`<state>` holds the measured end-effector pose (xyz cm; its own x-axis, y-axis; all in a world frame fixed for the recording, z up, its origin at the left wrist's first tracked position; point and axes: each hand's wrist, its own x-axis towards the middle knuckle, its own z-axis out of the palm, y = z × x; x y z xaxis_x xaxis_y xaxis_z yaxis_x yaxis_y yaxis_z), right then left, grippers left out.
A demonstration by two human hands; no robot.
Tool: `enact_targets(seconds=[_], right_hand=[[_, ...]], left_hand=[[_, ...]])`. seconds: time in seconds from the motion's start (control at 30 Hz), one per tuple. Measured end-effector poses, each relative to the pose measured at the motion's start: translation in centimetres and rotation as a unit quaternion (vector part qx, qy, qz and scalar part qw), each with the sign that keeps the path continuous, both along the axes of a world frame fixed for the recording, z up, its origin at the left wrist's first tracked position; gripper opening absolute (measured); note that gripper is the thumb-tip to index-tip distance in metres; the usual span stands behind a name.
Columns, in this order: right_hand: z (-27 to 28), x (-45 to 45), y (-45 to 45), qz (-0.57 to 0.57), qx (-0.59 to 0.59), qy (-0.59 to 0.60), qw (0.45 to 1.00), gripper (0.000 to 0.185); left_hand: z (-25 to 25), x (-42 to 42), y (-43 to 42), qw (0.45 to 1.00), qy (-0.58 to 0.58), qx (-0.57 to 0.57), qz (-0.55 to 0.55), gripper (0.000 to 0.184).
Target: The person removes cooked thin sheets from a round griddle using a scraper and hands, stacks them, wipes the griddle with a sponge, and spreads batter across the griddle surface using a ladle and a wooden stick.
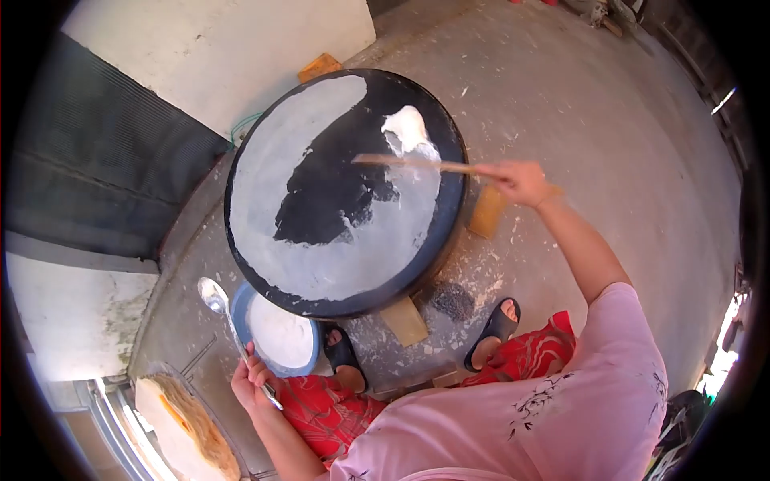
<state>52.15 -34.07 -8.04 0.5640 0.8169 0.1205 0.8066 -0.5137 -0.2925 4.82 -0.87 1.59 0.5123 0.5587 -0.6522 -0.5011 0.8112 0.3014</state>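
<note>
A large round black griddle carries a thin white layer of batter in a wide curved band, with a dark bare patch in its middle. A thicker white lump of batter lies near the far right rim. My right hand is closed around a flat wooden scraper, held over the griddle just below that lump. Closed on the handle of a metal spoon, my left hand is beside a blue basin. White batter fills the basin; the spoon's bowl is outside its rim.
A stack of pale flatbreads lies at lower left. Blocks sit at the griddle's base, beside a dark wiry clump. My sandalled feet are close to it. A white wall stands behind, and white flakes dot the concrete floor.
</note>
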Motion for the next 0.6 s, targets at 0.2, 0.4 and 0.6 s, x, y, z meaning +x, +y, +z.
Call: enact_targets(seconds=[0.2,0.4,0.6], right_hand=[[0.6,5.2,8.9,-0.084,0.035,-0.107,0.990,0.043],[0.8,4.5,3.2,-0.041,0.039,0.010,0.998,0.052],[-0.9,10.7,7.7,-0.104,-0.009,-0.088,0.991,0.057]], left_hand=[[-0.6,0.8,0.1,1.000,0.004,-0.004,0.011,0.033],[-0.8,0.5,0.5,1.000,0.004,-0.009,0.005,0.033],[-0.2,1.7,0.3,1.000,0.000,-0.009,0.006,0.033]])
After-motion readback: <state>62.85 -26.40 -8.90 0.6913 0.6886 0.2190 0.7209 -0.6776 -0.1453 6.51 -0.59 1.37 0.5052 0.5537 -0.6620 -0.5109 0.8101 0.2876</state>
